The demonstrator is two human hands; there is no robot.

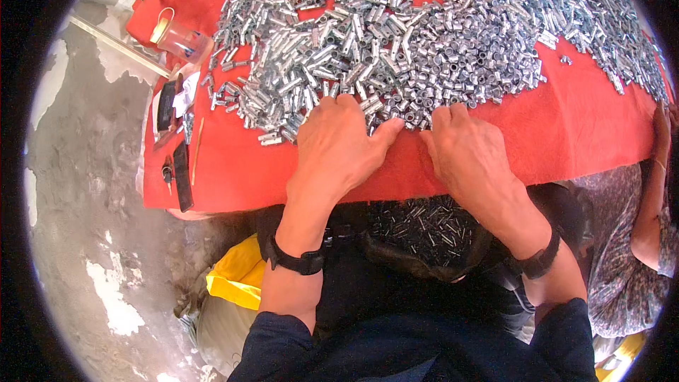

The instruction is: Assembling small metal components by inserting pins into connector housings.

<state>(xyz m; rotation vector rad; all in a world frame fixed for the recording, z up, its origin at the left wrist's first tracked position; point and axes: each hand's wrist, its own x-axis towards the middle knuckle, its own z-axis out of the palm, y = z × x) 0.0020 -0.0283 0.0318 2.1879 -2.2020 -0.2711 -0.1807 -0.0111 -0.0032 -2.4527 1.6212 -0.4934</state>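
My left hand (pixel 341 143) rests palm down at the near edge of a heap of shiny metal tubes (pixel 304 78). Its thumb reaches out to the right, apart from the fingers, whose bent tips are hidden among the parts. Beside it on the right, my right hand (pixel 468 147) touches the front of a heap of short metal sleeves (pixel 460 56). The fingers there are curled down and close together; what they hold, if anything, cannot be seen. A red cloth (pixel 552 127) lies under both heaps.
More metal tubes (pixel 601 14) spread along the far right. At left are a clear jar (pixel 182 41), a dark flat bar (pixel 182 177) and a thin stick (pixel 198 141). A dark bag (pixel 424 233) of thin metal pieces sits below the table edge. Another person's arm (pixel 652 205) shows at right.
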